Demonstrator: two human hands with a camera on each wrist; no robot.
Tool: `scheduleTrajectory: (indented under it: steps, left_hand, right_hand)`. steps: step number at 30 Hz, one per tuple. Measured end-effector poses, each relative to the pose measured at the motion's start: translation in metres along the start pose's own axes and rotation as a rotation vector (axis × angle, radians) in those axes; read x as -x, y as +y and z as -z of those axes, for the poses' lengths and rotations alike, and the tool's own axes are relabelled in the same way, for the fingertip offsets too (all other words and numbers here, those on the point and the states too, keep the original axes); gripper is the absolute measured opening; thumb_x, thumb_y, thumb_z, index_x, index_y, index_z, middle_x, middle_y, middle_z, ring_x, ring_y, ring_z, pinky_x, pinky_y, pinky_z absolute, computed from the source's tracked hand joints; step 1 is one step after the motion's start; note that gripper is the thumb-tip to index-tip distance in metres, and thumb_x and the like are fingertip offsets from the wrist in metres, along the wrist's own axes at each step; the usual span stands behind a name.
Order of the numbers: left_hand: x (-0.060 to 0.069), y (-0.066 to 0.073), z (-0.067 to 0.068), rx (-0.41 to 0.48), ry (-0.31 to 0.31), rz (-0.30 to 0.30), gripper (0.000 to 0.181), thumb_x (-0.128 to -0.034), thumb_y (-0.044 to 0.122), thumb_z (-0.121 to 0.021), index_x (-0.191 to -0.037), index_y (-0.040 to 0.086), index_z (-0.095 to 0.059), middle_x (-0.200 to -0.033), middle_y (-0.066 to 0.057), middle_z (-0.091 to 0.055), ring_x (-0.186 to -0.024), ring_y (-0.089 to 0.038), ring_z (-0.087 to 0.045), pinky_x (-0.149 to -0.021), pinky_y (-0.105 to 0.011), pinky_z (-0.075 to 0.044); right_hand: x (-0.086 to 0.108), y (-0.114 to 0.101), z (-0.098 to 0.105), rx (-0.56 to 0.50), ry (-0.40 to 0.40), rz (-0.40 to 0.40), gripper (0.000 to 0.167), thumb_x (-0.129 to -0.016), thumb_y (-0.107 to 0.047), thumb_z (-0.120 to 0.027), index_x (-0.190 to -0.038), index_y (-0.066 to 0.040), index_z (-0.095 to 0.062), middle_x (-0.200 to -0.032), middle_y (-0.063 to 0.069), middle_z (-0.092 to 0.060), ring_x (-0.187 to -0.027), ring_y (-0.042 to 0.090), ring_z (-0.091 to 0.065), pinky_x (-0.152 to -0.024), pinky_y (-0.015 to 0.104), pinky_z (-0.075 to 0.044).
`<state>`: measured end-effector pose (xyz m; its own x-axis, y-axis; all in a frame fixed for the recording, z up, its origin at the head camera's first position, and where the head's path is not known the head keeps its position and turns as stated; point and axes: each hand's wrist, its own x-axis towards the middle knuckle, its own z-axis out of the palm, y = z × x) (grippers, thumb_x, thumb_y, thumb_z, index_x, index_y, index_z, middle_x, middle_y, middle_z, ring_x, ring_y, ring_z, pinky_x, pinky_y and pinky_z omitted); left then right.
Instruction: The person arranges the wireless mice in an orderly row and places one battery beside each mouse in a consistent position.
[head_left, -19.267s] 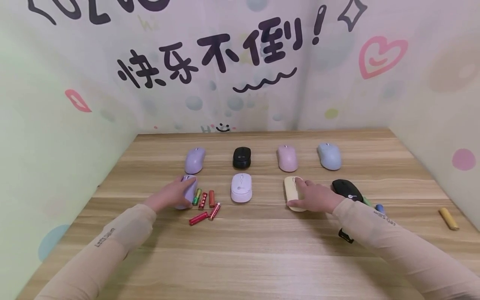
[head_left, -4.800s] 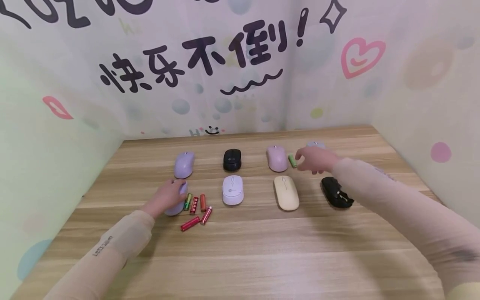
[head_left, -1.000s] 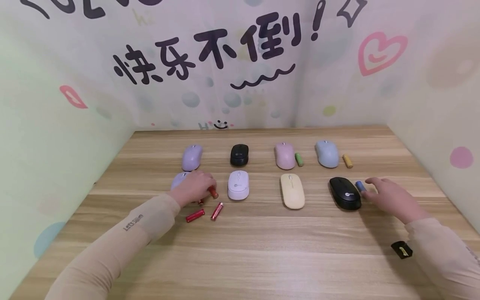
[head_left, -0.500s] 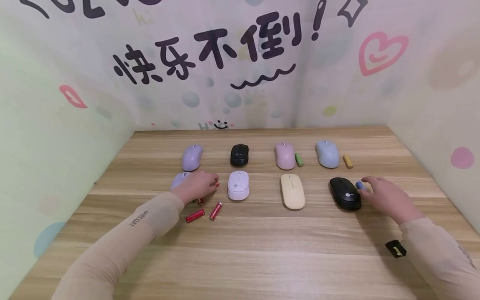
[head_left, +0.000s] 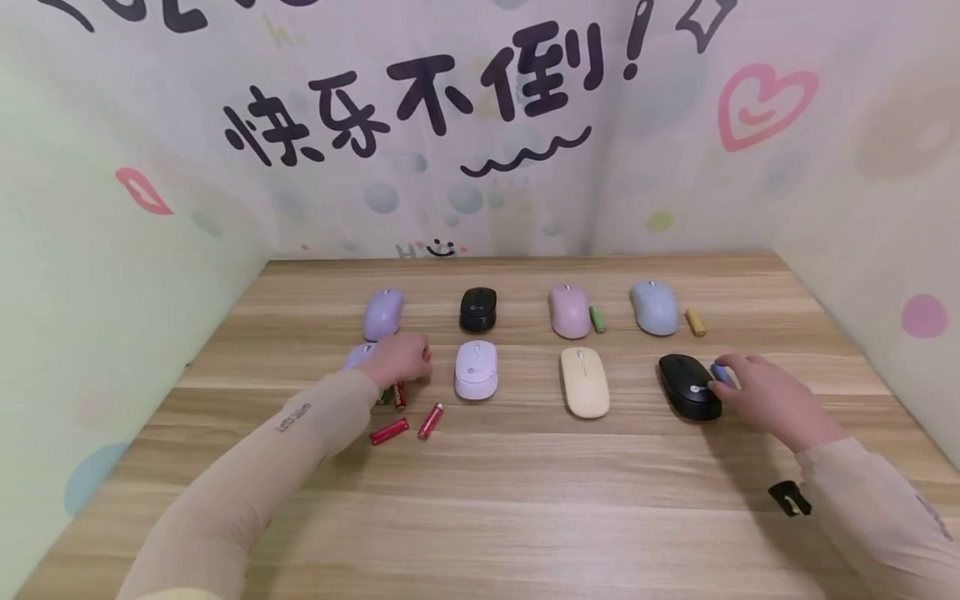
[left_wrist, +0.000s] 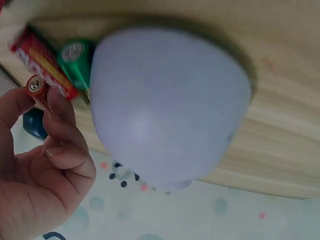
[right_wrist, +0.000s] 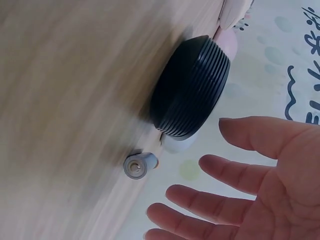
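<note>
My left hand [head_left: 397, 357] pinches an orange-red battery [left_wrist: 36, 86] between thumb and fingertip, above the table. Under that wrist sits a lavender mouse [left_wrist: 165, 105], partly hidden in the head view. A green battery [left_wrist: 76, 64] and a red battery [left_wrist: 42, 60] lie beside this mouse. Two more red batteries [head_left: 390, 431] lie nearer the front. Over at the right, my right hand [head_left: 772, 400] hovers by a blue battery [head_left: 723, 375] with its fingers spread. In the right wrist view a gap separates that hand [right_wrist: 260, 185] from the battery. Close by is a black mouse [head_left: 690, 388].
The back row holds a purple mouse [head_left: 383, 314], small black mouse [head_left: 478, 309], pink mouse [head_left: 570, 312] and blue mouse [head_left: 655, 308]. A green battery [head_left: 597, 318] and yellow battery [head_left: 696, 322] lie there. In front are a white mouse [head_left: 476, 370] and cream mouse [head_left: 585, 382].
Over the last second, my left hand has pinched the orange-red battery and raised it away from the others. My right hand has shifted slightly left, toward the black mouse.
</note>
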<state>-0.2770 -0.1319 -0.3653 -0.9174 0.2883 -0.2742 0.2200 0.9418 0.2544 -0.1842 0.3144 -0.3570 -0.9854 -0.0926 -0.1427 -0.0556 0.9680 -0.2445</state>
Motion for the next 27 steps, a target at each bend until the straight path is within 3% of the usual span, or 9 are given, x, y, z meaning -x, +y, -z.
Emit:
scheduleTrajectory:
  steps: [5, 7, 10, 14, 19, 27]
  left_hand:
    - [-0.023, -0.001, 0.02, 0.023, 0.032, 0.021, 0.008, -0.0792, 0.012, -0.059, -0.081, 0.005, -0.057, -0.075, -0.006, -0.058, -0.065, -0.018, -0.048, -0.058, -0.027, -0.038]
    - [-0.033, -0.002, 0.025, -0.027, 0.069, 0.042, 0.008, -0.0792, 0.013, -0.059, -0.08, 0.006, -0.058, -0.076, -0.006, -0.059, -0.067, -0.019, -0.049, -0.06, -0.029, -0.039]
    - [-0.046, -0.006, 0.029, -0.046, 0.095, 0.081, 0.008, -0.0791, 0.012, -0.058, -0.074, 0.006, -0.058, -0.074, -0.006, -0.058, -0.067, -0.019, -0.049, -0.06, -0.029, -0.039]
    - [-0.059, -0.012, 0.028, -0.041, 0.075, 0.137, 0.013, -0.0809, 0.011, -0.057, -0.069, 0.007, -0.055, -0.072, -0.006, -0.056, -0.067, -0.019, -0.049, -0.059, -0.029, -0.039]
    - [-0.063, -0.01, 0.025, -0.052, 0.063, 0.188, 0.01, -0.0821, 0.012, -0.057, -0.075, 0.005, -0.058, -0.079, -0.009, -0.058, -0.071, -0.021, -0.051, -0.061, -0.031, -0.041]
    - [-0.06, -0.006, 0.028, -0.069, 0.058, 0.189, 0.007, -0.0811, 0.009, -0.056, -0.078, 0.003, -0.059, -0.083, -0.01, -0.06, -0.072, -0.021, -0.052, -0.063, -0.034, -0.043]
  right_hand:
    - [0.0, 0.002, -0.001, 0.008, 0.007, 0.002, 0.049, -0.088, -0.024, -0.054, -0.121, 0.012, -0.046, -0.114, 0.041, -0.046, -0.1, 0.053, -0.048, -0.077, 0.06, -0.041]
    - [0.0, 0.002, -0.003, 0.016, 0.021, 0.017, 0.047, -0.088, -0.023, -0.055, -0.119, 0.012, -0.047, -0.111, 0.04, -0.048, -0.098, 0.053, -0.049, -0.077, 0.059, -0.041]
    - [-0.002, 0.001, -0.006, 0.024, 0.055, 0.048, 0.043, -0.087, -0.02, -0.055, -0.115, 0.012, -0.051, -0.107, 0.038, -0.052, -0.097, 0.051, -0.051, -0.079, 0.059, -0.041]
    - [-0.005, -0.003, -0.011, 0.03, 0.073, 0.082, 0.038, -0.087, -0.018, -0.054, -0.112, 0.01, -0.055, -0.104, 0.035, -0.056, -0.098, 0.05, -0.051, -0.08, 0.058, -0.041]
    - [-0.009, -0.008, -0.012, 0.026, 0.027, 0.09, 0.042, -0.089, -0.024, -0.054, -0.117, 0.008, -0.054, -0.109, 0.036, -0.054, -0.101, 0.051, -0.05, -0.081, 0.059, -0.041]
    - [-0.013, -0.001, -0.004, 0.011, -0.024, 0.054, 0.057, -0.089, -0.035, -0.054, -0.123, 0.01, -0.048, -0.119, 0.04, -0.046, -0.108, 0.055, -0.043, -0.085, 0.061, -0.037]
